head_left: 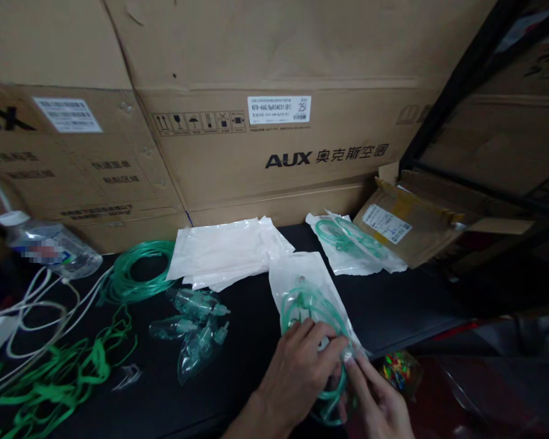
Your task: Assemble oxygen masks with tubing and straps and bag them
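Note:
A white-backed pouch (297, 268) with coiled green tubing (320, 302) lies at the table's near edge. My left hand (302, 360) reaches over its near end, fingers curled down onto the pouch and tubing. Beside it, my right hand (377, 393) pinches the pouch's near edge, thumb close to the left fingertips. More green tubing loops below the hands. The hands cover part of what they grip. Left of them lie several clear green oxygen masks (201, 341).
Flat white pouches (224, 253) and a filled pouch (348, 244) lie behind. On the left are a green tubing coil (139, 268), green straps (73, 372), white cables (41, 317) and a plastic bottle (50, 244). Cardboard boxes (238, 67) wall the back; an open carton (407, 213) stands right.

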`<state>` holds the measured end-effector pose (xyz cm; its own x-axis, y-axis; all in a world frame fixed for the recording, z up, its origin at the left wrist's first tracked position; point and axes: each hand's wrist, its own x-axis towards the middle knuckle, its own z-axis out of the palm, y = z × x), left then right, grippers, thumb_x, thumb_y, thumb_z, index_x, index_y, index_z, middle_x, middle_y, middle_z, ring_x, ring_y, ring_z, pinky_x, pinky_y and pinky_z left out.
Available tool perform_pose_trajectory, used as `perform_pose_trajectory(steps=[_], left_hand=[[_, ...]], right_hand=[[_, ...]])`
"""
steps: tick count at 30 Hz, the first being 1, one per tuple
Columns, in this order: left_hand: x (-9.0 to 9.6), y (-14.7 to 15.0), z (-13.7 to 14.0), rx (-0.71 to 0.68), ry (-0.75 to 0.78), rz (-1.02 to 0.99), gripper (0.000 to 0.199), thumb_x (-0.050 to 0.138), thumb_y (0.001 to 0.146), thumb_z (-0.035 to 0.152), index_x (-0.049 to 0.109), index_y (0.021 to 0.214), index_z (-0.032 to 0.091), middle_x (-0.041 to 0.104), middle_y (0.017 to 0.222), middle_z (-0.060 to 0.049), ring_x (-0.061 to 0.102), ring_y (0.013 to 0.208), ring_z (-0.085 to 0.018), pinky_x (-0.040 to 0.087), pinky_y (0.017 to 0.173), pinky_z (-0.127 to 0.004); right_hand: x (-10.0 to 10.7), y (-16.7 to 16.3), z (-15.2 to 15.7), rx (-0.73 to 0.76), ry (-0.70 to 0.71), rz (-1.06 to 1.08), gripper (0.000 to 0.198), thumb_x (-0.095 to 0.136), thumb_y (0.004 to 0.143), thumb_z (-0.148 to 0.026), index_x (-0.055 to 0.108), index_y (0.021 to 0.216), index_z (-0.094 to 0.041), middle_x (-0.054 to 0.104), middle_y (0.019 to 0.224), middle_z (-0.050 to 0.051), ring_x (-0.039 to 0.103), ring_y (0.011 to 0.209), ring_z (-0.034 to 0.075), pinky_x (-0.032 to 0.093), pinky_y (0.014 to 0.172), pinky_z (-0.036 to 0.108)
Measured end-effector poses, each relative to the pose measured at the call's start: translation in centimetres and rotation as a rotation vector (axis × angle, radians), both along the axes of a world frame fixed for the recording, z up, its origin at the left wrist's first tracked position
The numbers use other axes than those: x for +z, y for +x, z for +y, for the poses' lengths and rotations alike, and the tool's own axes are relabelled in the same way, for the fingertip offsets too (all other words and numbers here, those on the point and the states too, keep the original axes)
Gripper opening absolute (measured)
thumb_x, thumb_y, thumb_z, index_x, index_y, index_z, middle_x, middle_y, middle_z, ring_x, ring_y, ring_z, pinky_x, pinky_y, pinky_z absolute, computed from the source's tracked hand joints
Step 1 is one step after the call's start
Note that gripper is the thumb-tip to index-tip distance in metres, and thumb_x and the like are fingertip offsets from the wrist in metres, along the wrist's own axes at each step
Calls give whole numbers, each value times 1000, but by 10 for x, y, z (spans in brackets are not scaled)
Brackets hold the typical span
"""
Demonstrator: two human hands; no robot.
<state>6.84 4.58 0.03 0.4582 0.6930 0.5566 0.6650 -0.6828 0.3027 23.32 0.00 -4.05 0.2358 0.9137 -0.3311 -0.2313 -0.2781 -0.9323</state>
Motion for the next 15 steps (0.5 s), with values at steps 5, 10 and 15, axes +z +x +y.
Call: perform_pose_trajectory(steps=[5,10,15], left_hand=[[-8,5,-16,91,-13,-133,7,63,99,21,67,105,22,68,89,-1,67,78,-21,56,69,-32],[-25,9,-14,233,24,-243,14,55,101,17,68,103,23,69,85,-1,67,75,-20,55,68,-32],[-31,12,-9,293,69,-324,12,57,99,17,68,98,22,69,83,-1,67,74,-19,54,68,-30]], right_hand=[[-12,-9,6,-151,33,183,43,90,69,-49,84,102,-22,82,83,6,77,83,28,64,73,33],[-18,-10,-2,-93,-38,262,58,90,67,-52,81,115,-22,84,101,9,76,105,34,62,93,44],[-11,3,-14,89,-81,109,68,93,63,-52,78,121,-20,85,97,10,78,96,33,63,81,39]])
